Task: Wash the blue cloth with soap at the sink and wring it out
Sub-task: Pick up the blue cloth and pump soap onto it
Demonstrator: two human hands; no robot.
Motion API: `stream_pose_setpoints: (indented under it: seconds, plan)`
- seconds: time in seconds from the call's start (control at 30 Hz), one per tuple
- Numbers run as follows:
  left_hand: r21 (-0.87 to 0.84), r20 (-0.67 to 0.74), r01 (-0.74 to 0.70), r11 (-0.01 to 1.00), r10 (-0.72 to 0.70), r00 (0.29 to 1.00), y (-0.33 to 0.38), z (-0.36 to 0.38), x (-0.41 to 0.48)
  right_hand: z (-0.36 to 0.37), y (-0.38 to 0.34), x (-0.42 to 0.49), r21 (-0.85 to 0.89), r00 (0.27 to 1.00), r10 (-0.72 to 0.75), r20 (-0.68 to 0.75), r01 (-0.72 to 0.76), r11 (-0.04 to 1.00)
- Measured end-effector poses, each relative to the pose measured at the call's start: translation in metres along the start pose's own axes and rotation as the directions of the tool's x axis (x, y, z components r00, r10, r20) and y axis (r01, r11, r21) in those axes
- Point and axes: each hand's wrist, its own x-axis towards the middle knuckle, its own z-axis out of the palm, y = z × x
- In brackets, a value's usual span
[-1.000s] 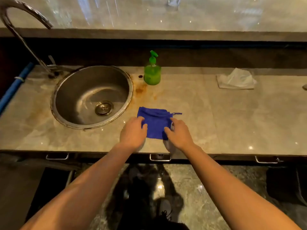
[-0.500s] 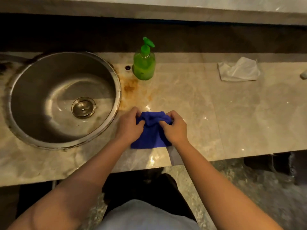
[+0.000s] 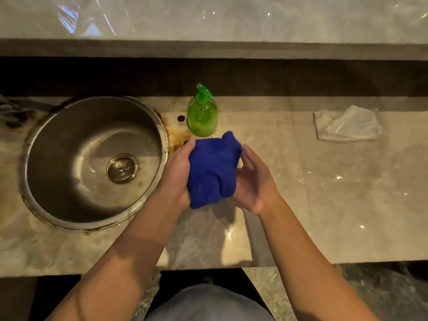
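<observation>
Now both hands [image 3: 178, 172] bunching blue cloth [image 3: 212, 170]

The cloth [image 3: 212, 169] is deep blue, the soap bottle [image 3: 202, 118] bright green, the sink [image 3: 92, 158] grey steel, the counter [image 3: 347, 181] beige marble with rust-brown stains.

A crumpled white tissue [image 3: 347, 123] lies on the marble countertop [image 3: 347, 193] at far right. A small dark hole [image 3: 180, 118] and rust-coloured stains [image 3: 178, 139] mark the stone.
</observation>
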Motion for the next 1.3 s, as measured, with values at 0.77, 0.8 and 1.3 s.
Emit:
stream_pose_setpoints:
  seconds: [0.77,0.8,1.3]
  plan:
    - [0.633,-0.151,-0.159,0.758,0.323,0.934,0.099,0.066,0.048,0.032,-0.056,0.051,0.095,0.999,-0.052,-0.013,0.053,0.994]
    - [0.599,-0.169,-0.139,0.789,0.295,0.94,0.099,0.065,0.047,0.032,-0.056,0.052,0.099,0.999,-0.045,-0.011,0.046,0.994]
    - [0.534,-0.226,-0.141,0.834,0.301,0.926,0.092,0.076,0.041,0.042,-0.052,0.043,0.11,0.997,-0.016,0.081,0.007,0.994]
